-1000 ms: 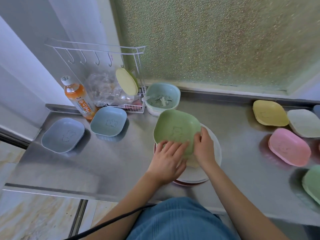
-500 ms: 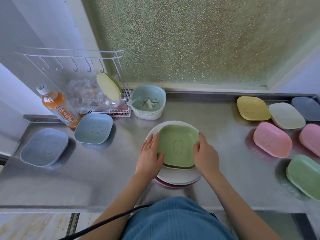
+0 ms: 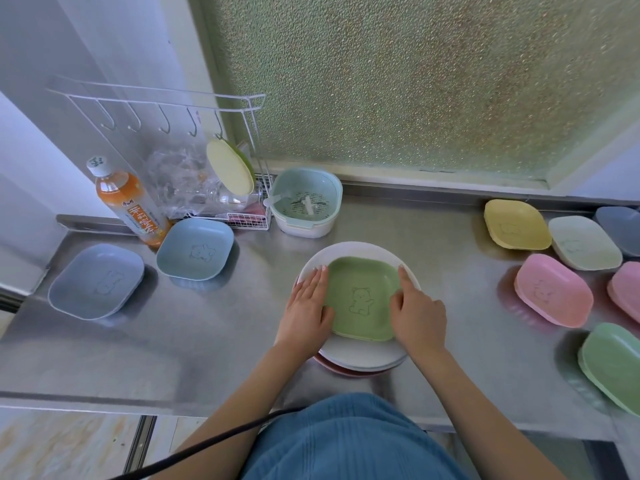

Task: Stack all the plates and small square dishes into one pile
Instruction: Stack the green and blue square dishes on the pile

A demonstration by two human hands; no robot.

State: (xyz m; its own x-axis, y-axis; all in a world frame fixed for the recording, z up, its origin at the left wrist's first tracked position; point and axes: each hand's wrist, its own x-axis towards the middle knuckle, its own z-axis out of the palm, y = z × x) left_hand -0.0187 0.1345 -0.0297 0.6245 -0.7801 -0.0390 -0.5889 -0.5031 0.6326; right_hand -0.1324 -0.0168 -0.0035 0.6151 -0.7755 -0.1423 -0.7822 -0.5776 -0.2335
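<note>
- Head view: green dish (image 3: 360, 299) is sitting flat on the white plate (image 3: 360, 355) topping the pile on the tabletop (image 3: 214, 327), straight ahead at centre.
- Left hand (image 3: 306, 311) is resting on the dish's left edge, fingers straight; right hand (image 3: 417, 311) is pressing its right edge, fingers lightly bent, gripping nothing.
- Loose dishes are lying both ways: blue dish (image 3: 195, 249) and grey dish (image 3: 96, 280) to the left, nearer the left hand; pink dish (image 3: 553, 294) and yellow dish (image 3: 516, 224) to the right, nearer the right hand.
- Dishes are showing an outlined bear; bottle (image 3: 128, 202) label is carrying writing, unreadable.
</note>
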